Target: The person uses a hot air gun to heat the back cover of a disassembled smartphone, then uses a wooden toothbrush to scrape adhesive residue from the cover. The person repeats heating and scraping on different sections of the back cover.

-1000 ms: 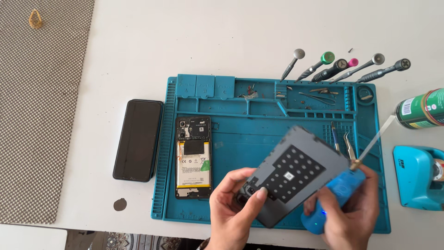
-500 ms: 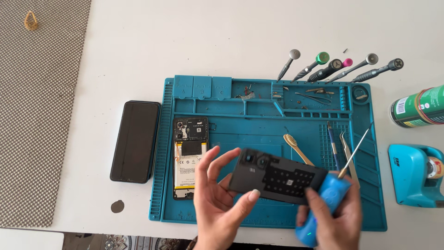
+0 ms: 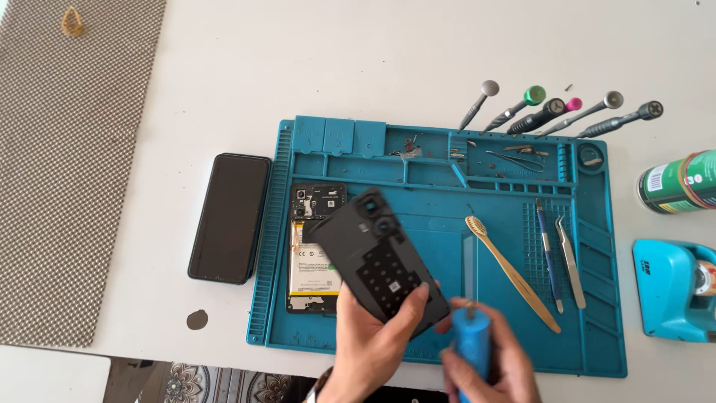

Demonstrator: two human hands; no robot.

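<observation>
Seen from the head camera, a teal work mat (image 3: 447, 186) is lying on a white table (image 3: 373, 60). On the mat's left part an opened phone (image 3: 313, 250) is lying face down, its battery and circuit board showing. Just left of the mat a second, dark phone (image 3: 230, 218) is resting on the table, with a grey mesh mat (image 3: 67, 186) further left. A row of screwdrivers (image 3: 552, 113) is lying along the mat's far edge. A bamboo brush (image 3: 511, 272) and two tweezers (image 3: 556, 254) are lying on the mat's right part. A green can (image 3: 679, 183) and a blue device (image 3: 675, 287) are sitting right of the mat.

The black back cover (image 3: 377, 261) is hanging tilted above the mat's near middle, inner side up with its dotted panel and camera rings showing, and it is covering the opened phone's right edge. The left hand (image 3: 373, 343) is pinching its near end, thumb on top. The right hand (image 3: 488, 366) is wrapping closed around a blue cylindrical tool (image 3: 471, 347), just right of the cover.

Against the earlier frame, the cover is now turned with its camera end pointing far-left, no longer lying level across both hands, and the left fingers are no longer spread.
</observation>
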